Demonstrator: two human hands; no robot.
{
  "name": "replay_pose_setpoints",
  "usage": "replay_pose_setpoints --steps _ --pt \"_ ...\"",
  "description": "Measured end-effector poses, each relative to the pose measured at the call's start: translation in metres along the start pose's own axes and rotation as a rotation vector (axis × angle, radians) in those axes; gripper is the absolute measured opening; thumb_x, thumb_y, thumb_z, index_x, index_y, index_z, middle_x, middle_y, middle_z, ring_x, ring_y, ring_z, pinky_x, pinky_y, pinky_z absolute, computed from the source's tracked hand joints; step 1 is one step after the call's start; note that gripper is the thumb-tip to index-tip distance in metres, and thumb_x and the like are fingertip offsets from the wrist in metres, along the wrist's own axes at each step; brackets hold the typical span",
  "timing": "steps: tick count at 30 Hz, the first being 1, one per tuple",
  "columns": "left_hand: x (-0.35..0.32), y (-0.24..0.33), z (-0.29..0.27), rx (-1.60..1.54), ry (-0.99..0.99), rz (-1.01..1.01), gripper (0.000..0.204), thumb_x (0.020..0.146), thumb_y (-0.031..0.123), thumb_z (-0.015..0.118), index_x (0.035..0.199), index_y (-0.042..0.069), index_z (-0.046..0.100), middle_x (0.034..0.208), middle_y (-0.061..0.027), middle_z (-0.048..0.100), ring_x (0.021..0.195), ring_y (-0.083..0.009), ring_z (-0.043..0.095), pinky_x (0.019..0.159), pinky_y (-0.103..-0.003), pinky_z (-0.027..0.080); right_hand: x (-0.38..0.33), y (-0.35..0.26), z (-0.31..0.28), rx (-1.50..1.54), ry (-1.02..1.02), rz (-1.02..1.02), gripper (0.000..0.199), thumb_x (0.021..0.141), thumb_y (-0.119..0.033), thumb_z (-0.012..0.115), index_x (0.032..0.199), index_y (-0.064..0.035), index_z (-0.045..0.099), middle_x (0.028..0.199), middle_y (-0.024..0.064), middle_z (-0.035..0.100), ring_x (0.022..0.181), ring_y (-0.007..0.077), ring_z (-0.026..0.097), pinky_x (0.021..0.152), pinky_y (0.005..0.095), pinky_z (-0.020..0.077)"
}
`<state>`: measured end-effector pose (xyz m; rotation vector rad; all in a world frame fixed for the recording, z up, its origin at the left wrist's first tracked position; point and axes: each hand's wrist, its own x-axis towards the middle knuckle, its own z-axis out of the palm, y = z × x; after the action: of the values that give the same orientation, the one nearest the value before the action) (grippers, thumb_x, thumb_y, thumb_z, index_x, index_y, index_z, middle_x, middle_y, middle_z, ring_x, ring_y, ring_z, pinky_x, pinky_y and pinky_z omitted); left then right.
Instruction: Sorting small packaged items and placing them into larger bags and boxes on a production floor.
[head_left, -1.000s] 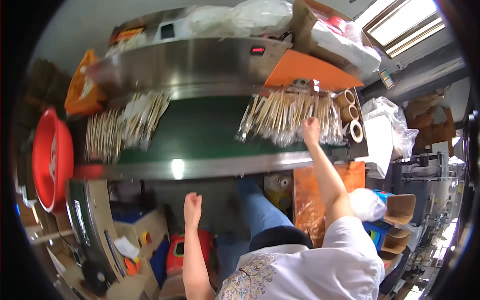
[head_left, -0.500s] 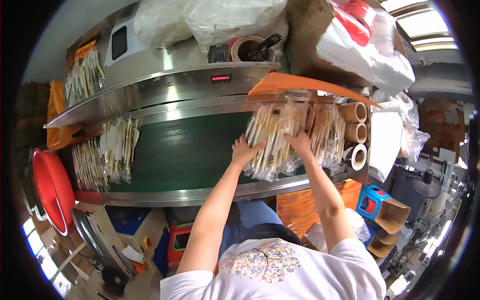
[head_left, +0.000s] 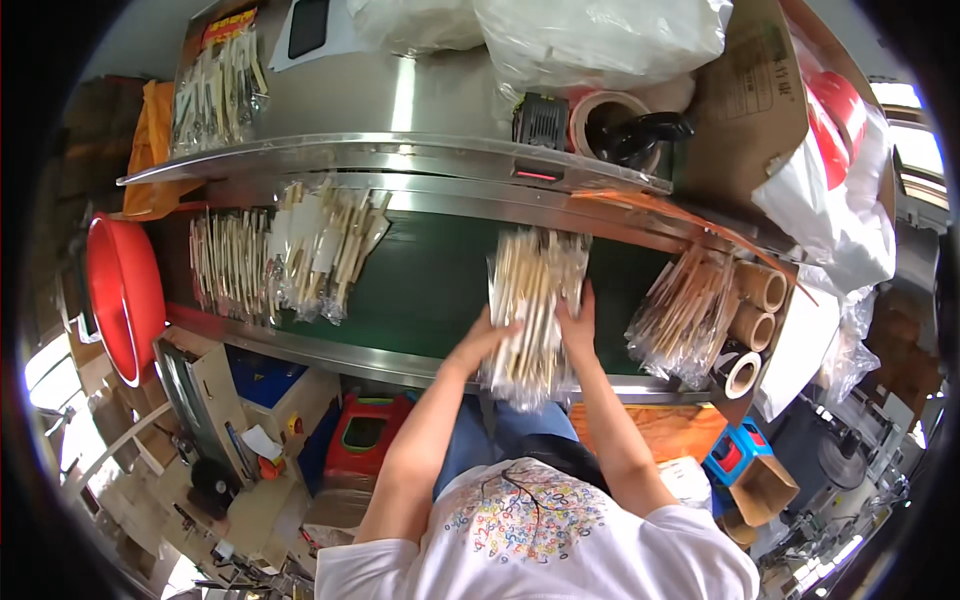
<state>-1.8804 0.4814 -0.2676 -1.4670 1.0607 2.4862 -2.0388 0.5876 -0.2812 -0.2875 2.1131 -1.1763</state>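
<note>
Between my hands is a bundle of clear plastic packets of thin wooden sticks (head_left: 532,300), standing over the near part of a dark green belt (head_left: 425,265). My left hand (head_left: 480,342) grips its left side, with the thumb across the front. On the opposite side my right hand (head_left: 577,325) presses in, its fingers partly hidden behind the plastic. Farther right, a smaller group of similar packets (head_left: 683,315) leans against cardboard tubes. At the belt's left end, several more stick packets (head_left: 285,250) stand in a row.
A raised steel ledge (head_left: 400,152) runs behind the belt, holding a phone (head_left: 308,28), a tape roll (head_left: 610,125) and plastic bags (head_left: 600,40). Cardboard tubes (head_left: 752,325) stack at the right end. A red basin (head_left: 125,298) is at far left. An orange strip (head_left: 680,215) hangs over the belt.
The bundle has come left along the belt and nearer to me, held between both hands. It is now apart from the packets by the tubes. My view has shifted too.
</note>
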Motion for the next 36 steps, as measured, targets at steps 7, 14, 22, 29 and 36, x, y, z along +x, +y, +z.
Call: replay_pose_setpoints --steps 7,14,22,29,36 --pt "0.009 0.053 0.025 -0.019 -0.165 -0.006 0.076 0.075 0.032 0.071 0.133 0.003 0.032 0.128 -0.0141 0.046 0.119 -0.0223 0.044 0.099 -0.035 0.036 0.032 -0.021 -0.052 0.785 -0.394 0.311 0.065 0.092 -0.052 0.037 0.135 -0.0043 0.032 0.134 0.0072 0.041 0.121 0.0190 0.039 0.102 0.0314 0.0298" --pt "0.063 0.089 0.060 0.050 -0.216 0.199 0.091 0.067 0.043 0.076 0.135 0.002 0.030 0.131 -0.0121 0.041 0.121 -0.0212 0.040 0.102 -0.033 0.029 0.104 -0.012 -0.065 0.086 -0.291 0.044 0.070 0.087 -0.051 0.048 0.137 -0.0053 0.029 0.136 0.0099 0.038 0.124 0.0189 0.036 0.102 0.0321 0.0277" --pt "-0.029 0.072 0.089 0.261 -0.036 0.523 0.112 0.051 0.043 0.084 0.134 -0.001 0.023 0.128 -0.0186 0.042 0.120 -0.0283 0.042 0.102 -0.033 0.030 0.011 -0.047 -0.095 0.546 -0.322 0.328 0.056 0.085 -0.027 0.056 0.132 -0.0048 0.037 0.126 0.0073 0.049 0.115 0.0195 0.048 0.095 0.0348 0.0409" --pt "-0.237 0.022 -0.037 0.725 0.661 1.052 0.115 0.049 0.050 0.081 0.135 0.001 0.024 0.131 -0.0204 0.039 0.119 -0.0394 0.039 0.100 -0.042 0.032 -0.157 -0.179 0.055 0.632 -0.914 0.145 0.071 0.077 -0.021 0.064 0.136 -0.0011 0.029 0.134 0.0126 0.039 0.120 0.0255 0.041 0.099 0.0395 0.0366" --pt "-0.480 -0.148 -0.162 0.364 1.592 1.101 0.112 0.048 0.034 0.087 0.134 -0.002 0.025 0.132 -0.0194 0.037 0.120 -0.0324 0.041 0.100 -0.039 0.033 -0.395 -0.117 0.259 0.528 -1.486 0.496 0.069 0.079 -0.013 0.057 0.137 -0.0005 0.023 0.135 0.0148 0.037 0.122 0.0261 0.039 0.100 0.0387 0.0357"
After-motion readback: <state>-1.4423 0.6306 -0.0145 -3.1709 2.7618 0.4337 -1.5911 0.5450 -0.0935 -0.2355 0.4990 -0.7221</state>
